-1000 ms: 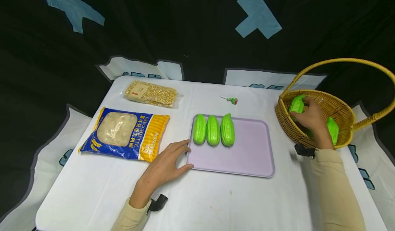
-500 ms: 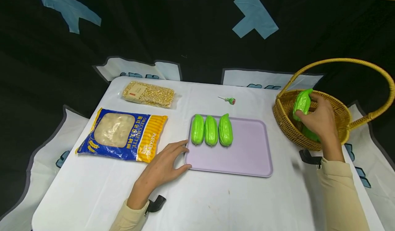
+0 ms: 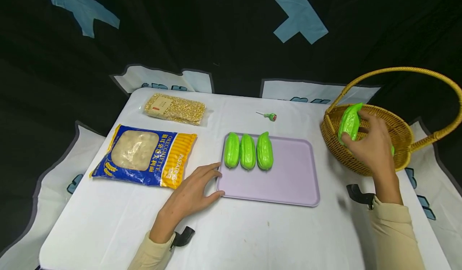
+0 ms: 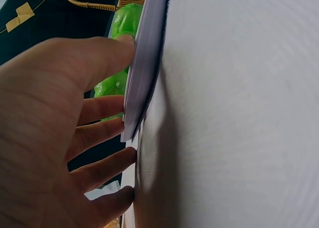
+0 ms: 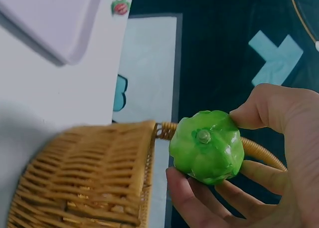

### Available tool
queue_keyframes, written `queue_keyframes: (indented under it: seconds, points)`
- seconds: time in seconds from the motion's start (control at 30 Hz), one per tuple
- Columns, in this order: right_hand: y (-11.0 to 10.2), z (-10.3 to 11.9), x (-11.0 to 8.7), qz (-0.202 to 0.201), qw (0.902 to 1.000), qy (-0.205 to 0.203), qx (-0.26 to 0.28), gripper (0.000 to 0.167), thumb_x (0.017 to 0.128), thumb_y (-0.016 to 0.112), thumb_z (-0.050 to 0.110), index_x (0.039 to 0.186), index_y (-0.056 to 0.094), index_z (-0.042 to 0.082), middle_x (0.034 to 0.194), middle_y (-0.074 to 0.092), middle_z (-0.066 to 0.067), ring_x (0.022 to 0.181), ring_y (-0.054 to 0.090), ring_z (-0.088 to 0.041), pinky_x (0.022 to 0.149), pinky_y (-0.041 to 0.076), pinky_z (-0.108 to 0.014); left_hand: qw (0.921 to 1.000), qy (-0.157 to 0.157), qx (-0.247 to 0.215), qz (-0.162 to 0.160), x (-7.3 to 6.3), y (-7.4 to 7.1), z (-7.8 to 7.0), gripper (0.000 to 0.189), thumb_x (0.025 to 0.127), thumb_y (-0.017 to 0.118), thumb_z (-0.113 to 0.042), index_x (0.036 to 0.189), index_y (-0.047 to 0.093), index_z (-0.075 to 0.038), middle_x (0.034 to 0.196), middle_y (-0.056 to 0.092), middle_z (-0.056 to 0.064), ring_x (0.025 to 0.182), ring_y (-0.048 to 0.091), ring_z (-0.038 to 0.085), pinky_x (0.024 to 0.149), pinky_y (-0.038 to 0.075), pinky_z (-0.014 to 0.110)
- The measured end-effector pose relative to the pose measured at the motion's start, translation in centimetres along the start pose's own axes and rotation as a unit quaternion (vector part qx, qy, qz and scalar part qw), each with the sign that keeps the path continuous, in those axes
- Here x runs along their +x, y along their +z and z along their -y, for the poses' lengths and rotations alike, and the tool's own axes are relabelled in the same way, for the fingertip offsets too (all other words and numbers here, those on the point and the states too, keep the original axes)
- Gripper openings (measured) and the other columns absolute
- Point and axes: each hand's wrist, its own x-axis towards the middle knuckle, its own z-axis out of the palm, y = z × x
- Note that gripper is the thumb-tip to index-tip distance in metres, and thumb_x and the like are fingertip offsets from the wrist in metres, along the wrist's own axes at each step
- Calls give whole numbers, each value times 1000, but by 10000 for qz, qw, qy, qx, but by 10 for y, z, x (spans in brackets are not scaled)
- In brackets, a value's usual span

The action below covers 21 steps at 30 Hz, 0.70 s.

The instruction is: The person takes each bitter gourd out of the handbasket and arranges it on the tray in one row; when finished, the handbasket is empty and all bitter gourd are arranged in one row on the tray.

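My right hand (image 3: 373, 141) grips a shiny green bitter gourd (image 3: 349, 122) between thumb and fingers, over the left part of a wicker basket (image 3: 333, 151). In the right wrist view the gourd (image 5: 204, 145) faces the camera stem end on, near the basket rim. A bit of green shows inside the basket past my hand. My left hand (image 3: 189, 191) has its fingers spread, thumb and fingertips at the left edge of a lilac tray (image 3: 288, 173). Three bitter gourds (image 3: 248, 151) lie side by side on the tray's left half, all pointing away from me.
A blue and yellow pasta bag (image 3: 144, 155) lies left of the tray. Behind it is a clear pack of yellow corn grains (image 3: 177, 109). A lollipop (image 3: 268, 116) rests beyond the tray. The basket's tall hoop handle (image 3: 400, 69) arches above its right side.
My right hand has lifted the bitter gourd from inside the basket to above it, near the left rim. My left hand stays at the tray edge.
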Motion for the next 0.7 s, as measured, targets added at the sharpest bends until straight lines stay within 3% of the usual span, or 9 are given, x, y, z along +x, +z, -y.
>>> queue_keyframes:
  seconds: [0.37,0.7]
  points:
    - [24,18,-20,-119,9984,-553,67,77,90,77,19,155,46,-8,144,49,-37,122,56,-55,99,50,-72,9999,5,125,-29,2,1,-2,47,93,83,-44,129,71,-15,160,55,5,143,56,25,119,50,42]
    - [56,23,-28,255,9961,-769,339,77,88,81,17,154,48,-8,141,52,-37,121,56,-52,97,50,-68,9999,5,116,-46,1,0,-2,47,93,84,-42,128,71,-14,160,55,6,144,55,24,121,48,42]
